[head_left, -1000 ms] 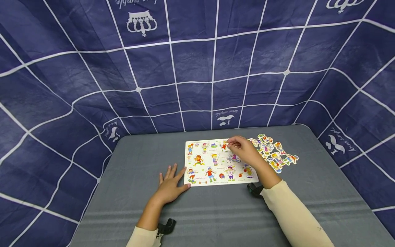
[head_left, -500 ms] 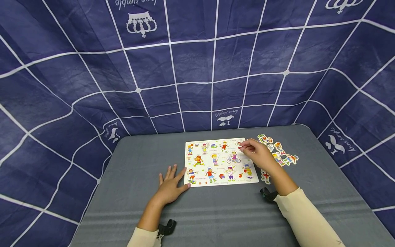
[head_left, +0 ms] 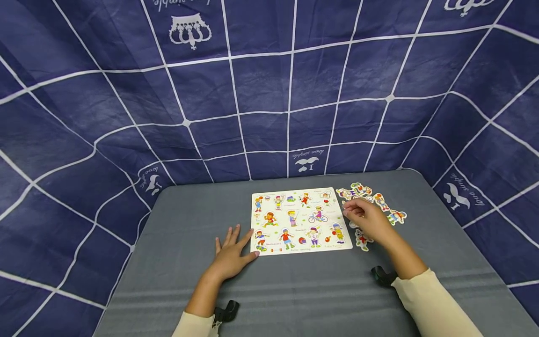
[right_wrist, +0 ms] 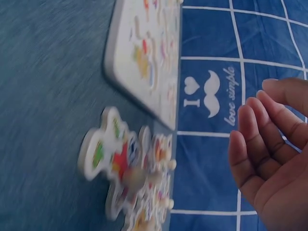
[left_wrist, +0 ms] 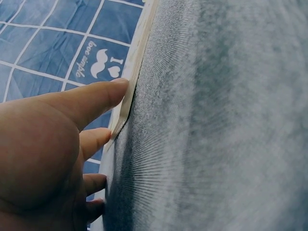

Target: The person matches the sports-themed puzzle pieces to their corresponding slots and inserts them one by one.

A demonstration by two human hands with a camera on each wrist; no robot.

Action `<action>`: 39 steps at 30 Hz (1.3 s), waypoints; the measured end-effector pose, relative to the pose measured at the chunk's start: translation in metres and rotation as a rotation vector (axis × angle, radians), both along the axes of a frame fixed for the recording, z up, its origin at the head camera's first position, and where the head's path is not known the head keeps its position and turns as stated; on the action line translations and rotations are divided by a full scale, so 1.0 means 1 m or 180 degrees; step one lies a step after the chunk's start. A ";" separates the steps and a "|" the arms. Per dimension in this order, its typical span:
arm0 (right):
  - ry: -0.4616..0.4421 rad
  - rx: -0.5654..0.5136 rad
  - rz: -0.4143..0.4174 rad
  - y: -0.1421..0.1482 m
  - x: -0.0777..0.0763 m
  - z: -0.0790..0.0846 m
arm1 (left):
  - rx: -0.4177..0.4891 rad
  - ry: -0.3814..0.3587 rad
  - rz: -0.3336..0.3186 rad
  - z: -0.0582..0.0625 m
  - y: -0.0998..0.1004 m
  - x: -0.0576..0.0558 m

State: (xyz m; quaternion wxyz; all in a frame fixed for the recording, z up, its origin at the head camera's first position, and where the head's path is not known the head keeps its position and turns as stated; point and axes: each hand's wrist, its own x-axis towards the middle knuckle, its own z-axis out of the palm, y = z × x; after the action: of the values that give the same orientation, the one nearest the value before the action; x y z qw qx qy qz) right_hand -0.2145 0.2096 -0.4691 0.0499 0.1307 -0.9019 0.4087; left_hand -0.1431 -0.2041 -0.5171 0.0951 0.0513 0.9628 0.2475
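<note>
A white puzzle board printed with children playing sports lies flat on the grey table. My left hand has its fingers spread on the cloth at the board's left side. In the left wrist view its thumb and a fingertip meet the board's edge. Just right of the board, my right hand is over a group of loose puzzle pieces. The right wrist view shows this hand with bent, relaxed fingers and nothing between them. Below it lies a piece with a peg knob.
More pieces, such as a figure at the far right, spread beside the board. Several overlap behind the right hand. A blue curtain with white lines encloses the table at the back and sides. Each wrist wears a black camera mount.
My right hand has moved from the board's upper right, past its top right corner, to above the loose pieces. The left hand has stayed in place at the board's edge.
</note>
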 end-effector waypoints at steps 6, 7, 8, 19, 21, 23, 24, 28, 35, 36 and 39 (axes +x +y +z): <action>0.0074 0.0095 0.0008 0.015 0.006 -0.007 | 0.0038 0.0003 0.0007 0.000 0.000 0.001; 0.0077 0.0108 0.0019 0.017 0.007 -0.008 | 0.0035 0.0005 0.0008 0.000 0.000 0.001; 0.0071 0.0111 0.0040 0.019 0.008 -0.008 | 0.0024 0.0011 0.0007 0.000 0.000 0.001; -0.0067 0.0505 0.0176 0.036 0.020 -0.014 | 0.0004 0.0008 0.0016 0.000 0.000 0.002; -0.0137 0.0551 0.0184 0.038 0.021 -0.017 | 0.0001 0.0007 0.0016 0.000 0.000 0.002; -0.0150 0.0573 0.0202 0.040 0.022 -0.019 | 0.0003 0.0010 0.0017 0.000 0.000 0.002; -0.0139 0.0574 0.0222 0.040 0.022 -0.021 | 0.0001 0.0011 0.0018 0.000 0.000 0.002; -0.0082 0.0569 0.0276 0.041 0.023 -0.027 | -0.0007 0.0011 0.0024 0.000 0.000 0.002; -0.0049 0.0694 0.0249 0.043 0.023 -0.032 | -0.0018 0.0015 0.0027 -0.001 0.000 0.002; -0.0053 0.0712 0.0245 0.044 0.023 -0.033 | -0.0014 0.0015 0.0026 -0.001 0.000 0.001; -0.0109 0.0719 0.0229 0.045 0.024 -0.032 | 0.0000 0.0022 0.0016 0.000 0.000 0.001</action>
State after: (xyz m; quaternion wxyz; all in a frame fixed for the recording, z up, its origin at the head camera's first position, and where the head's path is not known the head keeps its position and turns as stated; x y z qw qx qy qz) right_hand -0.1909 0.2549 -0.5016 0.0048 0.1607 -0.9376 0.3082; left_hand -0.1417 -0.2041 -0.5173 0.0912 0.0497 0.9633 0.2476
